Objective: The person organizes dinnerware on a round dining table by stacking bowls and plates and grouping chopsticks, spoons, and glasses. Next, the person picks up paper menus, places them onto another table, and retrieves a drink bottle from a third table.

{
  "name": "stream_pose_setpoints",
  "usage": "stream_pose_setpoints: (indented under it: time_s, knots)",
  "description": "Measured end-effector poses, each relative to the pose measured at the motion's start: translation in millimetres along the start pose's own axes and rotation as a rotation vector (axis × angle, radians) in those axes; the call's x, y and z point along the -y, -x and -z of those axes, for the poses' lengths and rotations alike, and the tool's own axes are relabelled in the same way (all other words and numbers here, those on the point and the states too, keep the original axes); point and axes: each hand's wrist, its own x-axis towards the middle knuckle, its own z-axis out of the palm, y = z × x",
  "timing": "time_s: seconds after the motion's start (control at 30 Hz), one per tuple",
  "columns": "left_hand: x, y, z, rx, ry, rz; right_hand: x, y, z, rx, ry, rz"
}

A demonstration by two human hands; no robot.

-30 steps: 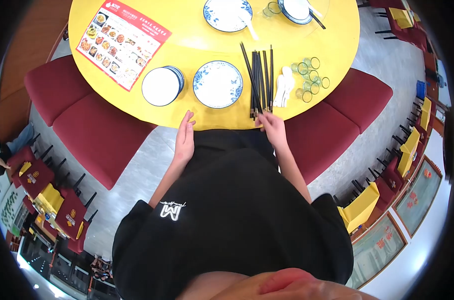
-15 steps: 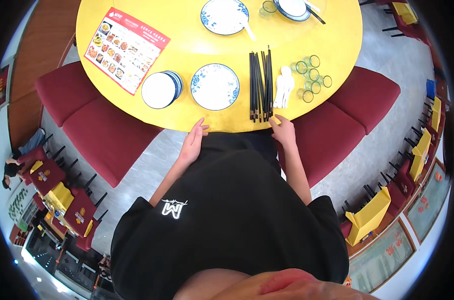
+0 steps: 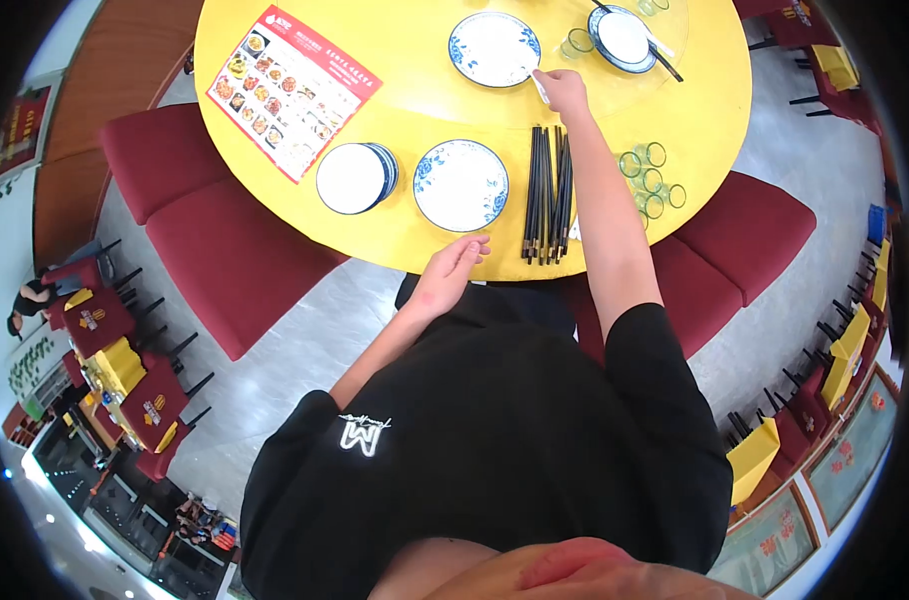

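"Two hands show on my feed; where's the white spoon (image 3: 544,93)?"

"I see it pinched at the fingertips of the right hand (image 3: 567,94), by the right rim of the far plate (image 3: 495,48), beyond the chopsticks (image 3: 547,200)."

"And the left hand (image 3: 453,272)?"

"I see its fingers loosely extended at the near edge of the worktop (image 3: 395,237), just below the near plate (image 3: 462,185)."

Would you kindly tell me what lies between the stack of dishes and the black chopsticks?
In the head view, one blue-flowered plate lies between them.
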Motion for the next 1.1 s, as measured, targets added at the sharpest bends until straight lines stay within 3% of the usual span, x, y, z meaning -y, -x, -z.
stream_pose_setpoints:
  time_s: [0.07,0.2,0.33,0.4,0.5,0.67,0.73,0.87,1.0,1.1]
  knots:
    - [6.9,-3.1,-3.2,-0.005,0.034,0.002,-15.2,-9.6,-11.0,0.004,-0.042,0.019]
    - [13.8,-21.0,-7.7,0.032,0.067,-0.022,-31.7,53.5,-25.3,0.124,-0.682,0.023]
    - [-5.6,-48.2,-29.9,-0.004,0.083,0.010,-57.7,185.7,-14.5,0.071,-0.856,-0.091]
    - [15.8,-69.8,-51.0,0.031,0.004,-0.149,-85.8,235.4,-7.2,0.034,-0.848,-0.220]
    - [13.1,-96.6,-90.0,0.191,-0.056,-0.043,-138.0,271.5,-4.1,-0.122,-0.972,-0.244]
    - [17.7,-124.9,-152.0,0.332,-0.006,0.053,-164.9,254.4,24.7,-0.299,-0.956,-0.208]
    - [5.6,-130.6,-164.4,0.356,-0.048,-0.086,-164.4,243.5,36.0,-0.347,-0.958,-0.151]
    - [-13.0,-134.1,-174.5,0.347,-0.163,0.002,-178.8,226.9,37.8,-0.354,-1.066,-0.222]
    - [11.5,-145.4,-178.2,0.354,-0.180,0.005,-198.0,214.4,26.6,-0.275,-1.242,-0.296]
    - [21.5,-139.2,-176.4,0.298,0.021,-0.012,-183.3,223.0,34.2,-0.219,-1.097,-0.376]
